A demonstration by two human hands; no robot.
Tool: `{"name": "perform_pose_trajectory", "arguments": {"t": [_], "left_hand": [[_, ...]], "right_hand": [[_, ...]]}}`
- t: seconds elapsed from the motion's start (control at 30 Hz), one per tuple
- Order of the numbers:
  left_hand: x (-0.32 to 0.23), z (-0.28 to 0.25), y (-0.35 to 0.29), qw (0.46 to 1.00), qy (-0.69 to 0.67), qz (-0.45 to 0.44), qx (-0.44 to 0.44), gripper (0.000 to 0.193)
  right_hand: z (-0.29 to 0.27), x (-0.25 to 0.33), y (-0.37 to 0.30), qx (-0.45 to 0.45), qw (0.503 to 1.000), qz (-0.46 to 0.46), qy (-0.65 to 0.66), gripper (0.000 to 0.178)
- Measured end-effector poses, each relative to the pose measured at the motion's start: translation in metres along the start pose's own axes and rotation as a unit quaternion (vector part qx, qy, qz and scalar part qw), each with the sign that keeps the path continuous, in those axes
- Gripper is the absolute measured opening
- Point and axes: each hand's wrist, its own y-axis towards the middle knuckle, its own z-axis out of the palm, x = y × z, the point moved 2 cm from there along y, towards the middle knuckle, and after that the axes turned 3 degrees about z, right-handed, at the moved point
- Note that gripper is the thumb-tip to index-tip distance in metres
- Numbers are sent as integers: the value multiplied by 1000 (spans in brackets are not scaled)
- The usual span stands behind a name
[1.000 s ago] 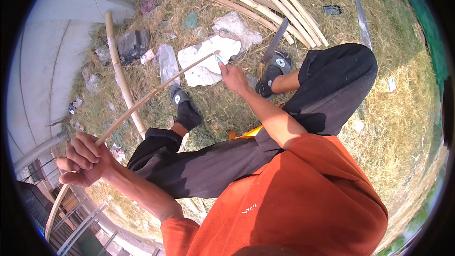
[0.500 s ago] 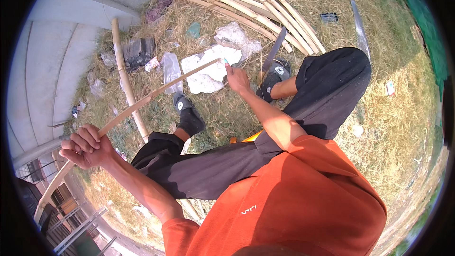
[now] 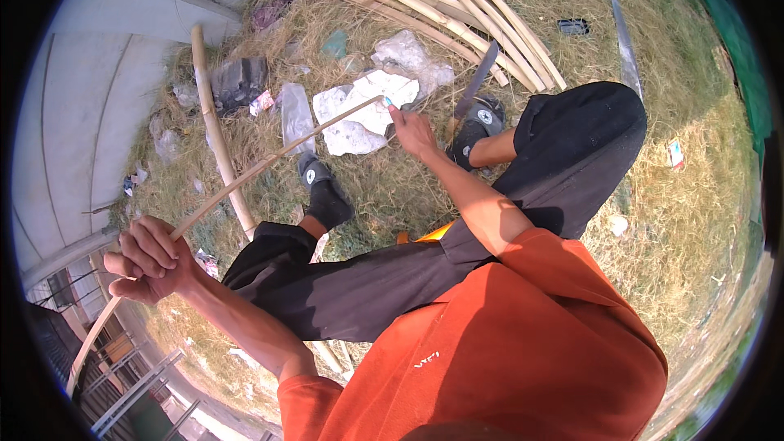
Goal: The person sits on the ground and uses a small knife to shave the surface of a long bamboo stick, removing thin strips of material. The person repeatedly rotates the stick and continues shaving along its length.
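- A person in an orange-red shirt (image 3: 490, 351) and dark trousers (image 3: 367, 290) sits or squats over dry grass (image 3: 686, 220), a long, thin wooden strip (image 3: 260, 168) stretched aslant between the two hands.
- The left hand (image 3: 151, 261), at lower left, has its fingers curled closed around the strip, whose tail bends on past the fist toward the lower left.
- The right hand (image 3: 415, 132) is at the strip's far end, its fingers bent and its thumb reaching forward; a small light-blue patch shows at the fingertips, too small to identify, and whether they grip the strip itself cannot be told.
- The strip passes in front of a wooden pole (image 3: 214, 126) and a clear plastic bag (image 3: 296, 114), its tip seen against a white stone (image 3: 380, 88) on the ground.
- A long-bladed knife (image 3: 475, 82) stands aslant beside the right foot (image 3: 478, 126), which wears a dark slipper; the left foot (image 3: 325, 192) is planted nearer the bag.
- Beyond, a heap of pale wooden strips (image 3: 457, 8) fans across the grass, with a small black object (image 3: 573, 26) and a long metal blade (image 3: 627, 49) to its right.
- A grey wall (image 3: 90, 114) rises at left, green sheeting (image 3: 727, 41) at right.
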Motion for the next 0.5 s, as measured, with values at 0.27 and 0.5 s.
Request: {"name": "perform_pose_trajectory", "arguments": {"t": [0.27,0.5], "left_hand": [[5,25,8,990,-45,-23,133,39],[0,27,2,989,-33,-23,145,34]], "right_hand": [[7,35,-46,50,992,-112,28,57],[8,21,-38,72,992,-92,45,61]]}}
